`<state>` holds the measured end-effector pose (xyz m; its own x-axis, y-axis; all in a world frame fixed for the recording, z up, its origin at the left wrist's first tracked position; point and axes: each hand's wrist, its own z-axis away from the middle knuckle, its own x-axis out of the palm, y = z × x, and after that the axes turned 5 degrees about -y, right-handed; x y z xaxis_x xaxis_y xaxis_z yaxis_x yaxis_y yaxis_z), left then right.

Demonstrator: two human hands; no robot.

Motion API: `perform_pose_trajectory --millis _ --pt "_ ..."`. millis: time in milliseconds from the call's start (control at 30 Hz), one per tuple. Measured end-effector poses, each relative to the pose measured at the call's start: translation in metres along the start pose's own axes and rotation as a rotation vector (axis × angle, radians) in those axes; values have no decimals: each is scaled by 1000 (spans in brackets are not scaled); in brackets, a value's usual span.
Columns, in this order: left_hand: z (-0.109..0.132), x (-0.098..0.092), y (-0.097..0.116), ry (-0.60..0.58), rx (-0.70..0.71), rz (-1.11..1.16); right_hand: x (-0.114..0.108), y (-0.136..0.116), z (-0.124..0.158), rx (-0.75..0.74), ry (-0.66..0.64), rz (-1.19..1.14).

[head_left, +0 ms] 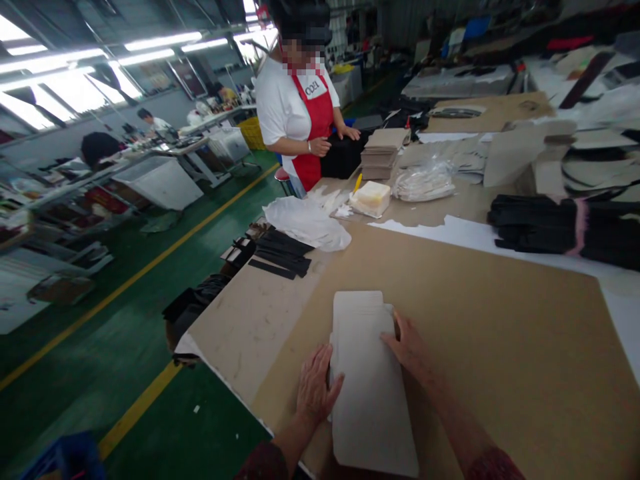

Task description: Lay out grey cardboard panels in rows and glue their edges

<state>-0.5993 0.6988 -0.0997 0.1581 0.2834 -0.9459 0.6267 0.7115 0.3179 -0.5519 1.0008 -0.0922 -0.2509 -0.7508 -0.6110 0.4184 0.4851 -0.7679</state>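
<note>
A stack of long pale-grey cardboard pieces [369, 387] lies in front of me on a brown board covering the table [500, 347]. Its edges are slightly uneven, with one piece sticking out at the far end. Against the stack's left side rests my left hand [315, 385], fingers along the edge and thumb at the top sheet. My right hand [409, 345] grips the far right edge, its thumb on the top face and its fingers partly hidden behind the side. The undersides of the pieces cannot be seen.
Black strips [285, 252] and a white plastic bag [310, 223] lie at the table's left edge. Behind are a yellowish block [371, 198], stacked boards [384, 153] and a bundle of black strips [540, 223]. A co-worker in a red apron [317, 113] stands across, hands on a black item.
</note>
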Motion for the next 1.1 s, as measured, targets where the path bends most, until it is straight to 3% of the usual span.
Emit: perform_pose_trajectory --millis 300,533,833,1000,1100 --pt "-3 -5 4 -22 -13 3 15 -2 11 -68 83 28" --pt "-3 -4 4 -15 -5 -20 14 -2 19 -167 171 99" --pt "-4 -5 4 7 20 -48 2 -17 18 21 58 -163" --pt "-4 0 -2 47 53 -125 -20 -12 26 87 -34 -428" --pt "-6 10 -16 108 91 -157 -53 14 26 195 133 -561"
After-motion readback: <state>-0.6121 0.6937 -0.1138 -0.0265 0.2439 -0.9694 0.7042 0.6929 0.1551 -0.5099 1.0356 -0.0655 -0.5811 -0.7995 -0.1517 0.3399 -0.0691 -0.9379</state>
